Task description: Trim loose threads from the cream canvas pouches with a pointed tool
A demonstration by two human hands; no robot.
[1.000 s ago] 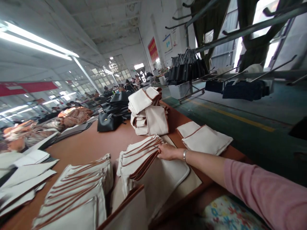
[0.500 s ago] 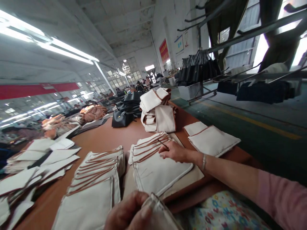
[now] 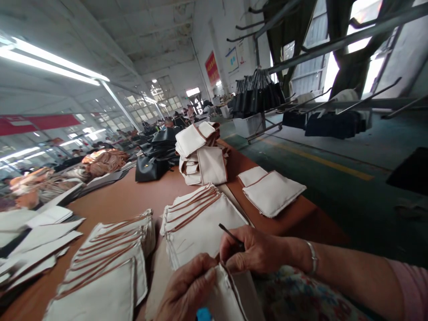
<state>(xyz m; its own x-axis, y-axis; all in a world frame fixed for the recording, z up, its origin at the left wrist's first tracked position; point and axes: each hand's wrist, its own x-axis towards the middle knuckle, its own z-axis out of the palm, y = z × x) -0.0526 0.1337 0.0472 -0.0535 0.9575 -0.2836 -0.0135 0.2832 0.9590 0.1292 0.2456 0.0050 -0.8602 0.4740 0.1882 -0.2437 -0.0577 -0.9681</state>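
Note:
At the bottom of the head view my left hand pinches the corner of a cream fabric pouch with stitched edges. My right hand is closed around a thin dark tool, whose pointed end sticks out up and to the left. Its fingertips meet the pouch's upper edge, right beside my left fingers. Just beyond lies an overlapped stack of cream pouches with brown edging. A second such stack is to the left.
Two more pouches lie at the table's right edge. Farther back stand a folded pile of pouches and black bags. Loose white pieces cover the left side. A metal rack with black bags stands beyond the table.
My right hand has come from the middle stack down to the pouch in my left hand, still holding the tool. The view has turned slightly to the right.

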